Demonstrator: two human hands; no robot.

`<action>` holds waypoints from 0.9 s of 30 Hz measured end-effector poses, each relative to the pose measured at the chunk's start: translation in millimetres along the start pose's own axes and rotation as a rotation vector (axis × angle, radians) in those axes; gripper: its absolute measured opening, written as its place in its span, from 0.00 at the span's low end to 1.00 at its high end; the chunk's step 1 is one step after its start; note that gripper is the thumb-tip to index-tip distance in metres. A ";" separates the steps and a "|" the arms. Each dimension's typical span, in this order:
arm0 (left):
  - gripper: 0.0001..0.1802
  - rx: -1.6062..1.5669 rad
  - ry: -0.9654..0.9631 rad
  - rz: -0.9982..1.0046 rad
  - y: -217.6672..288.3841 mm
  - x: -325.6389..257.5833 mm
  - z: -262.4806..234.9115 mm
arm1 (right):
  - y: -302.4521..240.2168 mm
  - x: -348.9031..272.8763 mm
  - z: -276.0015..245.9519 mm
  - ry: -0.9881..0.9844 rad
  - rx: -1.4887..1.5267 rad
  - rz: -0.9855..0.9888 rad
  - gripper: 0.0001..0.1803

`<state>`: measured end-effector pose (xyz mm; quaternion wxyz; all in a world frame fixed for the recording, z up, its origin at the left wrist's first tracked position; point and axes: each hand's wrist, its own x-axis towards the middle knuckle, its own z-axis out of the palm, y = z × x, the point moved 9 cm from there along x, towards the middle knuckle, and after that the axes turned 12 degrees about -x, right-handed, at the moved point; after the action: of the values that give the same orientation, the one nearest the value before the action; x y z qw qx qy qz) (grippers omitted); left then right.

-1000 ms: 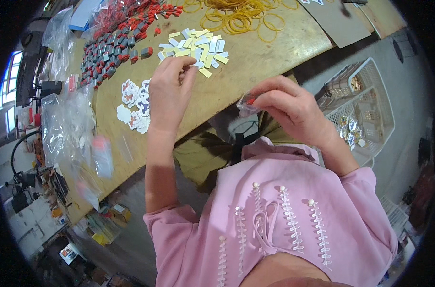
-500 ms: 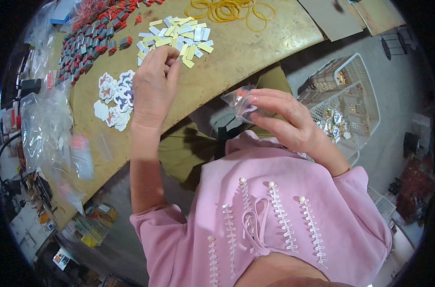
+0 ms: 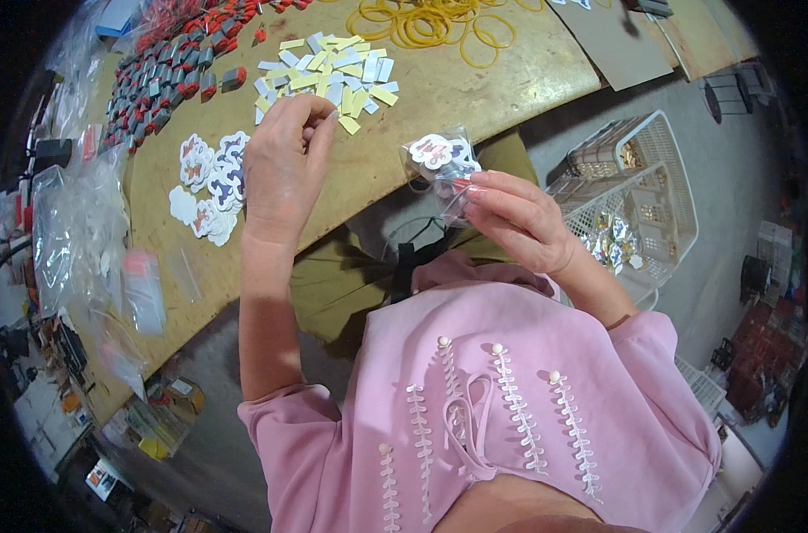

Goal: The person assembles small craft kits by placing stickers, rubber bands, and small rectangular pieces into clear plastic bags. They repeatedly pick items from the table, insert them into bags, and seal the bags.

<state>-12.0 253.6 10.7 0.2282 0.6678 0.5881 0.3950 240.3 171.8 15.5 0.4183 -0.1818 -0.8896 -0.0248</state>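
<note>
My left hand [image 3: 284, 164] is over the table at the near side of a pile of small yellow and white slips [image 3: 355, 75]. Its thumb and fingers are pinched together, and I cannot make out what is between them. White die-cut stickers [image 3: 216, 188] with purple and brown prints lie just left of that wrist. In front of my body my right hand [image 3: 524, 218] grips a small clear plastic bag [image 3: 453, 191] by its lower end. Through the film show a white printed sticker [image 3: 432, 151] and something red.
Grey-and-red small parts [image 3: 160, 84] cover the far left of the table [image 3: 475, 98]. Yellow rubber bands [image 3: 422, 22] lie at the far edge. Clear bags [image 3: 75, 235] sit at the left. On the right stands a white plastic basket [image 3: 679, 186] with shiny packets inside.
The bag in my right hand has turned and risen slightly, and its white sticker now faces up. My left hand has barely moved and stays pinched by the slips.
</note>
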 end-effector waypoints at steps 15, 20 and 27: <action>0.08 -0.314 0.111 -0.099 -11.0 1.6 -7.9 | -1.6 39.1 -19.3 -0.157 0.173 0.234 0.15; 0.13 -0.304 -0.006 -0.155 -11.9 10.7 12.0 | -1.1 34.8 -3.7 -0.191 0.179 0.258 0.15; 0.11 -0.104 -0.109 -0.061 2.6 15.8 21.0 | -1.0 29.5 2.9 -0.218 0.155 0.268 0.16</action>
<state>6.3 271.6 4.5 0.3061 0.6572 0.5739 0.3809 220.7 180.4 36.0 0.3319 -0.2673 -0.8967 0.1193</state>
